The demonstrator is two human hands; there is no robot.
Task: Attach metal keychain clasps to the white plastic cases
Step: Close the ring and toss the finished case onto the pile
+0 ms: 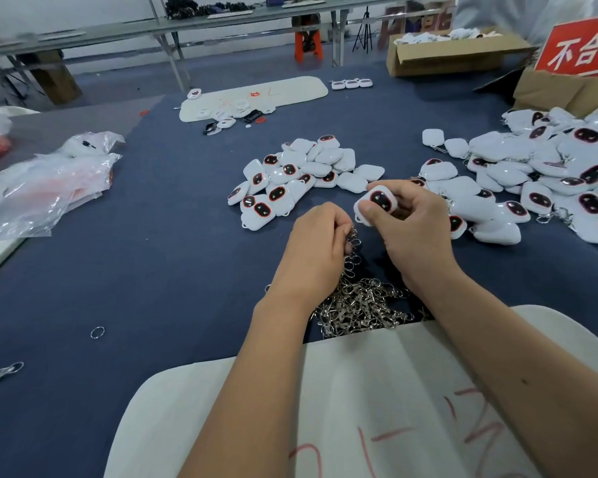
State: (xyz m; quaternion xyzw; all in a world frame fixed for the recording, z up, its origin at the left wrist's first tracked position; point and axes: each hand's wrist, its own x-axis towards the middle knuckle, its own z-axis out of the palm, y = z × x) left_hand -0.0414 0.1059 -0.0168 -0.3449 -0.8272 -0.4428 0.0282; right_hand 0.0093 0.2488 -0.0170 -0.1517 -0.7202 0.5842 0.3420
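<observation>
Assembly workshop, long worktables [221, 19], cardboard boxes [453, 55], piled white cases [308, 167]

Glossy plastic cases [301, 174], metal clasps [359, 305]

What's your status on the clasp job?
Left hand pinching metal keychain clasp. Right hand gripping white plastic case. Not joined. Nothing blocking.
</observation>
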